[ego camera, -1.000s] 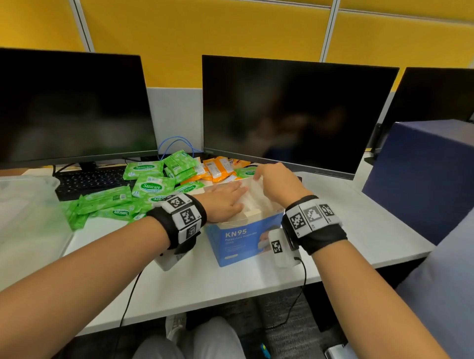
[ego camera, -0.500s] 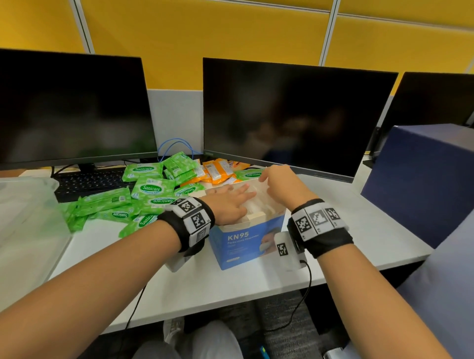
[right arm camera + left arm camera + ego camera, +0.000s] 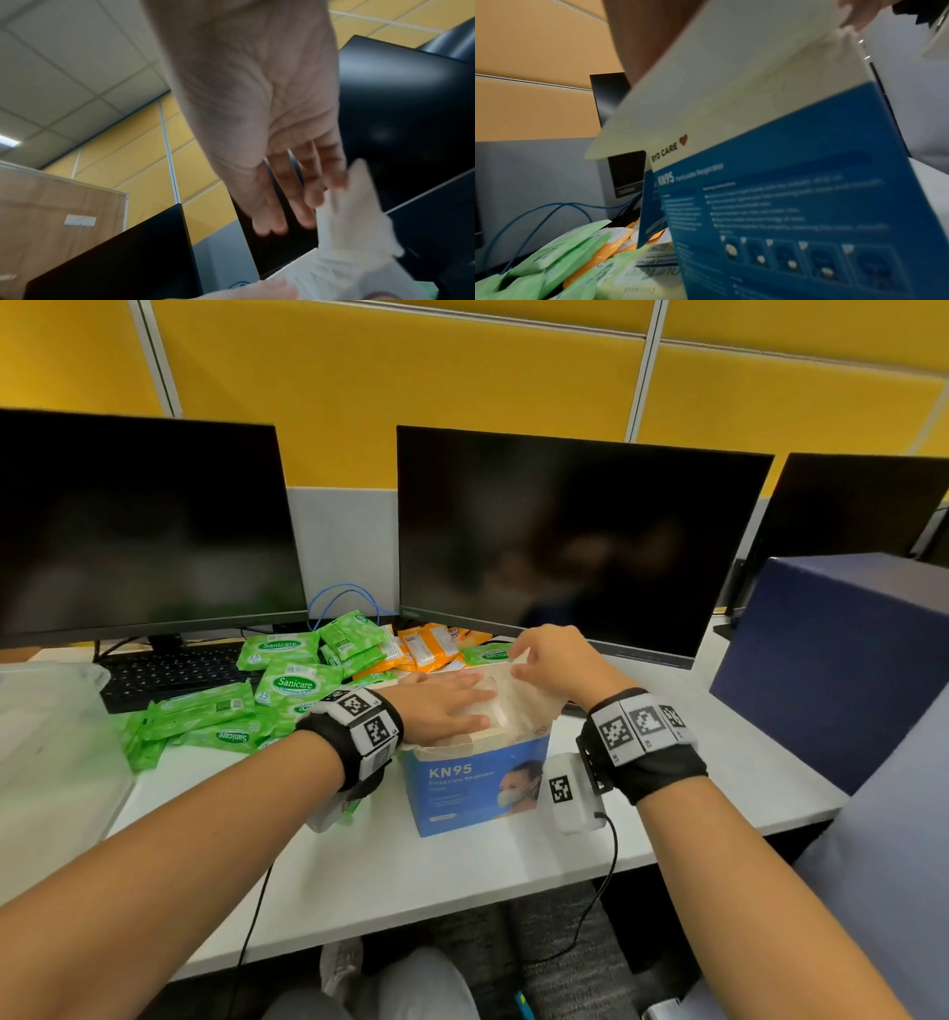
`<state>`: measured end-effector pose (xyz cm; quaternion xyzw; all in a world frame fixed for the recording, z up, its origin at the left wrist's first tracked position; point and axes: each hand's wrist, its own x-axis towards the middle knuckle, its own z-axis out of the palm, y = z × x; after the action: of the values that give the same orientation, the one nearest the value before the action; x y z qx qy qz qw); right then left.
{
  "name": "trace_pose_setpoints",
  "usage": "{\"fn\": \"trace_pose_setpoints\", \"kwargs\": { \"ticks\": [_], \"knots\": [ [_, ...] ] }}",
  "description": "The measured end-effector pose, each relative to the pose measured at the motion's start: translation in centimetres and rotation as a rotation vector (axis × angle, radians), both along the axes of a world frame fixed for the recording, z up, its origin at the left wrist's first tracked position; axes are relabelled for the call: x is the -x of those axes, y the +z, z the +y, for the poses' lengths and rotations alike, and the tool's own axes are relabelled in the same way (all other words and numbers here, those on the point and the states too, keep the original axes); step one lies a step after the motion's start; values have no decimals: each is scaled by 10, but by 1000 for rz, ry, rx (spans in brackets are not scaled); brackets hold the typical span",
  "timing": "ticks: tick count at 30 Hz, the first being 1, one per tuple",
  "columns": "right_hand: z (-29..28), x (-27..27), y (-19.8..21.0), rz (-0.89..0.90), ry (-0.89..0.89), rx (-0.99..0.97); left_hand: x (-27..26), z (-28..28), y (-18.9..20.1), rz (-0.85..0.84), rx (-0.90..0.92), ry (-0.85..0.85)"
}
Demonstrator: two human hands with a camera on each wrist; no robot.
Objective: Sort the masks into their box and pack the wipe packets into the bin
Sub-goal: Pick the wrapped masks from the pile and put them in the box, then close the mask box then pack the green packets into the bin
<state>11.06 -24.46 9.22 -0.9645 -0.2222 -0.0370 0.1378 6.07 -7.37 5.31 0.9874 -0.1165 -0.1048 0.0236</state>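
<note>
The blue KN95 mask box (image 3: 475,783) stands open on the white desk, near its front edge. My left hand (image 3: 457,706) lies flat with straight fingers on the box's open top, pressing on a cream flap (image 3: 718,81). A white mask (image 3: 529,701) sticks up out of the box's right side. My right hand (image 3: 518,657) pinches the mask's upper edge; in the right wrist view the mask (image 3: 354,223) shows beside the fingers (image 3: 295,192). Green wipe packets (image 3: 292,685) and orange ones (image 3: 426,647) lie heaped behind and left of the box. The clear bin (image 3: 51,737) is at the far left.
Two dark monitors (image 3: 575,536) stand at the back, with a black keyboard (image 3: 174,670) under the left one and a blue cable (image 3: 344,598) behind the packets. A dark blue block (image 3: 832,660) stands on the right. Bare desk (image 3: 411,875) lies in front of the box.
My left hand has slid further over the box top and now lies flat on it. My right hand has risen slightly, drawing the mask's edge upward.
</note>
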Motion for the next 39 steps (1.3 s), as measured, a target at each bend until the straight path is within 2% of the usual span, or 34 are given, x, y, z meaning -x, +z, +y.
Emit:
{"fn": "trace_pose_setpoints", "kwargs": {
  "ticks": [2, 4, 6, 9, 13, 15, 17, 18, 20, 24, 26, 29, 32, 34, 36, 39],
  "knots": [
    [-5, -3, -3, -37, -76, -24, 0, 3, -2, 5, -12, -42],
    [-5, -3, -12, 67, -111, -75, 0, 6, -6, -19, -16, -67],
    [-5, -1, -19, 190, -59, -120, -1, 12, -8, -73, -1, -58],
    [-14, 3, -24, 352, -5, -205, 0, 26, -11, -163, 86, 34],
    [-27, 2, -24, 511, 35, -374, 16, 41, -19, -247, 625, 245],
    [-26, -2, -27, 570, 32, -547, 19, 49, -22, -263, 928, 477],
    [-21, -2, -32, 589, 48, -618, 21, 57, -21, -159, 1329, 742],
    [-17, -1, -35, 581, 62, -610, 22, 61, -20, -84, 1485, 815],
    [-10, 3, -39, 556, 84, -607, 21, 66, -18, 12, 1586, 846],
    [2, 3, -49, 529, 37, -766, 16, 60, -11, 42, 1720, 805],
    [7, 4, -54, 536, 8, -856, 17, 51, -6, 12, 1728, 768],
    [17, -2, -67, 550, -7, -910, 15, 36, -8, 14, 1644, 659],
    [18, -7, -78, 508, -119, -924, 19, 21, -6, -23, 1576, 612],
    [13, -7, -80, 525, -111, -903, 17, 19, -10, -87, 1495, 610],
    [10, -6, -81, 538, -61, -866, 13, 20, -20, -182, 1312, 570],
    [11, -3, -84, 461, -55, -954, 9, 21, -38, -338, 1201, 563]
  ]
}}
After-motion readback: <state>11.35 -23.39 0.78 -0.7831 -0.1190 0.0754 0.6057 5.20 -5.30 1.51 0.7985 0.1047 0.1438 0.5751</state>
